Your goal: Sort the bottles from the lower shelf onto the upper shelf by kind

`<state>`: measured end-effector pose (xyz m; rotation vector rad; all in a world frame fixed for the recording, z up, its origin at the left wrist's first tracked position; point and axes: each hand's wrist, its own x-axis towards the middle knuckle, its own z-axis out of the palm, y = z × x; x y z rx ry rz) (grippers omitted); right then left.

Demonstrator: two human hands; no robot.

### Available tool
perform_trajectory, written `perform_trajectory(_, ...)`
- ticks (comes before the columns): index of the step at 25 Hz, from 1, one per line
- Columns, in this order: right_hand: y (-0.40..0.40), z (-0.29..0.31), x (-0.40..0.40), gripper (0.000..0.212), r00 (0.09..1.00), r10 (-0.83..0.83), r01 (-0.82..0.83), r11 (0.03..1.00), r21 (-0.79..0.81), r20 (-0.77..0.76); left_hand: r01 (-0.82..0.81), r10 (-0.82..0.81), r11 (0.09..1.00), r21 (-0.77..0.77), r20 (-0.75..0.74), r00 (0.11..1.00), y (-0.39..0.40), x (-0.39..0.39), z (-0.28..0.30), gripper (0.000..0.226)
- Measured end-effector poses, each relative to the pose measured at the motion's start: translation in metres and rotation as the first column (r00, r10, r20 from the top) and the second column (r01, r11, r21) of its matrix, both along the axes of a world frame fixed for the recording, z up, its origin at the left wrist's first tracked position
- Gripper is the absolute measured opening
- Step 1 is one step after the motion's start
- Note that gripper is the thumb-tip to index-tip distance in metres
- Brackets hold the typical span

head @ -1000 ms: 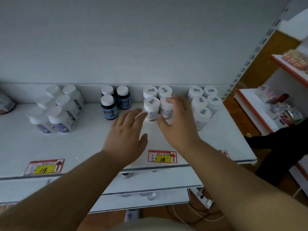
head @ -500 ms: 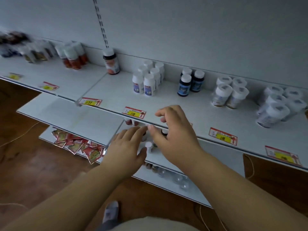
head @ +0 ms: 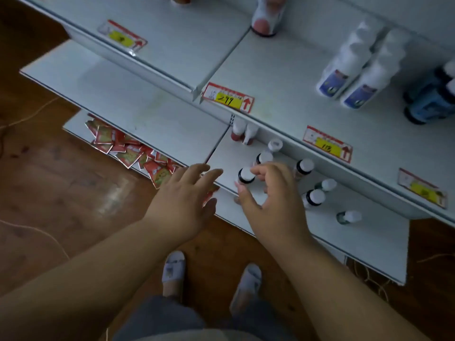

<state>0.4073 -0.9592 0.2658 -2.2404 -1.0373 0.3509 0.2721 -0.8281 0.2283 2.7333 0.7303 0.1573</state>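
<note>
The right hand (head: 273, 200) is loosely curled above the lower shelf (head: 357, 247), fingers near a white-capped bottle (head: 246, 175) and holding nothing. The left hand (head: 182, 200) is spread flat by that shelf's front edge. More small bottles (head: 314, 198) stand right of the right hand, some blurry. The upper shelf (head: 283, 77) partly hides two red-bottomed bottles (head: 243, 134).
</note>
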Motion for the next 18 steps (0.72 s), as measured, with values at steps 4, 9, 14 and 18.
perform_trajectory(4, 0.027, -0.091, 0.025, 0.042, 0.999, -0.045, 0.044, 0.993, -0.112, -0.007, -0.016, 0.014, 0.995, -0.1, -0.016, 1.0, 0.012, 0.02, -0.084, 0.06)
perform_trajectory(9, 0.046, -0.23, 0.069, 0.076, 0.976, -0.195, 0.174, 0.966, -0.19, -0.099, -0.111, 0.104, 0.971, -0.211, -0.042, 0.994, 0.006, 0.047, -0.189, 0.06)
perform_trajectory(14, 0.068, -0.322, 0.092, 0.083, 0.845, -0.455, 0.464, 0.885, -0.04, -0.28, -0.144, 0.142, 0.951, -0.274, -0.026, 0.99, 0.006, 0.087, -0.263, 0.057)
perform_trajectory(18, 0.078, -0.326, 0.104, 0.072, 0.801, -0.438, 0.459, 0.887, -0.05, -0.408, -0.219, 0.229, 0.914, -0.341, -0.01, 0.973, 0.013, 0.095, -0.271, 0.055)
